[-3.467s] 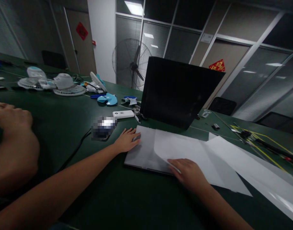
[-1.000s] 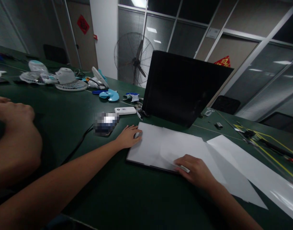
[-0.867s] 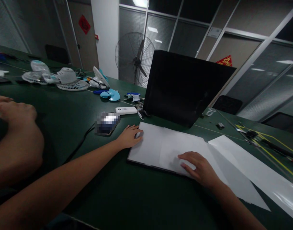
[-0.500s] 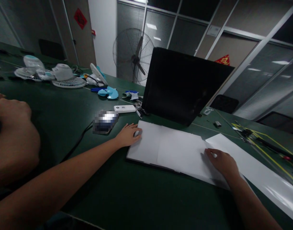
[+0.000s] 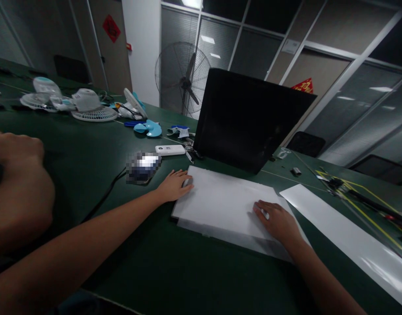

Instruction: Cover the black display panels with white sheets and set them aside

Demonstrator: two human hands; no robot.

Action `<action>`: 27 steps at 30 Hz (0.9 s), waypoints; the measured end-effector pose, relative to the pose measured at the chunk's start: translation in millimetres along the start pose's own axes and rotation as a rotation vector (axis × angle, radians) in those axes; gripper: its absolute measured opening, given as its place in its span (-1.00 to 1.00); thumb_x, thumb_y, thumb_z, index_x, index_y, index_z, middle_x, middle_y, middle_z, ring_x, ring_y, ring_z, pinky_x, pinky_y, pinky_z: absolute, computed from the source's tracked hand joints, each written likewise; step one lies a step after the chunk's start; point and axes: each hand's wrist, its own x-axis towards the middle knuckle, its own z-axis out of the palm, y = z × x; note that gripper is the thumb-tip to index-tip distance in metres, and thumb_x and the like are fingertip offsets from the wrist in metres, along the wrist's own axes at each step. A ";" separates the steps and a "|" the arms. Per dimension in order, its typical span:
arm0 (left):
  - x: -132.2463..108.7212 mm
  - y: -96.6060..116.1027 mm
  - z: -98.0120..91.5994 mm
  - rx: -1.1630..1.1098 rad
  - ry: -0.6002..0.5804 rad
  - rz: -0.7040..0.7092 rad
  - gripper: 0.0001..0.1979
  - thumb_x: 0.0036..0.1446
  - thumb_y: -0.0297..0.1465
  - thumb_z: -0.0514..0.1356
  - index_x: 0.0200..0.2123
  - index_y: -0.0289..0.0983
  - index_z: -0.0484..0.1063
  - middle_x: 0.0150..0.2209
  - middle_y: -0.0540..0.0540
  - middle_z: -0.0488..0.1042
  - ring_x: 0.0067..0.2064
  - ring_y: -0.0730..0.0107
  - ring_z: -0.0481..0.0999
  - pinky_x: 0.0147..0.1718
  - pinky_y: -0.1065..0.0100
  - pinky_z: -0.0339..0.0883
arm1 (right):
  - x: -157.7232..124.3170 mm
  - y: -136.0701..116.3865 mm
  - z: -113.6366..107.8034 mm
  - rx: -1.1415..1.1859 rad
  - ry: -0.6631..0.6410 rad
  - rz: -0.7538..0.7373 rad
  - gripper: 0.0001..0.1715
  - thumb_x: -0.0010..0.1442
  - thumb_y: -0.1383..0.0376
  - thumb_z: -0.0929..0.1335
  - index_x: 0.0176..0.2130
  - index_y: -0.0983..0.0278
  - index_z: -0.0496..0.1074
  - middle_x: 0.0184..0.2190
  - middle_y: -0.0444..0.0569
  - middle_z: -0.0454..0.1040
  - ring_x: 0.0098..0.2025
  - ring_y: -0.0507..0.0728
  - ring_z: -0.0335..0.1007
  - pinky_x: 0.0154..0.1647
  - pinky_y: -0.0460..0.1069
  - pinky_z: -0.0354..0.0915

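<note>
The left hand (image 5: 174,186) lies open and spread, touching the left edge of the paper (image 5: 220,192), which stretches rightward to beneath the right hand (image 5: 275,218). That hand is curled over the paper; whether it grips anything, I cannot tell. A glossy sheet (image 5: 339,229) lies to its right on the worktop (image 5: 138,262).

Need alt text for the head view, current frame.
A person's bare left hand rests at the left edge of rectangular white paper on a dark-green table, the right hand over its right half. A black rectangular panel stands behind; another person's arm shows at far left.
</note>
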 end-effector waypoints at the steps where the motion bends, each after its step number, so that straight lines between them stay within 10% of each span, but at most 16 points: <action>1: 0.0 0.0 0.1 0.006 -0.001 0.000 -0.39 0.41 -0.02 0.08 0.35 -0.24 0.40 0.47 -0.32 0.25 0.51 -0.16 0.16 0.46 -0.24 -0.07 | 0.4 2.3 1.8 0.004 0.003 -0.003 -0.33 0.50 -0.08 0.14 0.23 0.13 0.58 0.27 -0.05 0.52 0.30 0.28 0.44 0.32 0.23 0.38; 8: -0.5 1.7 -1.5 0.008 -0.013 -0.019 -0.34 0.40 0.01 0.06 0.39 -0.24 0.36 0.48 -0.30 0.25 0.52 -0.11 0.16 0.47 -0.21 -0.07 | 1.4 19.6 17.9 0.025 0.013 -0.051 -0.23 0.48 -0.13 0.15 0.37 0.20 0.44 0.40 0.05 0.36 0.41 0.35 0.30 0.44 0.33 0.22; 14: -0.9 0.2 0.1 0.013 -0.004 0.002 -0.34 0.36 -0.04 0.14 0.40 -0.21 0.37 0.48 -0.30 0.24 0.52 -0.16 0.15 0.47 -0.23 -0.09 | -1.4 9.1 14.0 0.222 -0.002 -0.107 -0.22 0.49 -0.16 0.13 0.50 0.07 0.24 0.61 -0.10 -0.16 0.45 0.29 0.25 0.41 0.22 0.29; 21: -2.5 4.0 -3.9 0.021 -0.025 -0.009 -0.46 0.38 -0.12 0.11 0.36 -0.07 0.43 0.49 -0.17 0.24 0.52 -0.11 0.15 0.47 -0.23 -0.08 | 0.0 25.1 5.4 -0.007 0.085 0.190 -0.24 0.50 -0.09 0.07 0.25 0.20 0.56 0.24 0.15 0.53 0.19 0.36 0.53 0.21 0.27 0.44; 27: -2.8 6.1 -3.8 0.027 -0.016 -0.022 -0.43 0.40 -0.06 0.09 0.38 -0.10 0.41 0.50 -0.21 0.22 0.52 -0.12 0.15 0.48 -0.21 -0.08 | 3.4 44.7 15.2 0.032 -0.019 0.196 -0.26 0.48 -0.12 0.08 0.28 0.13 0.52 0.30 0.00 0.50 0.21 0.31 0.52 0.24 0.21 0.40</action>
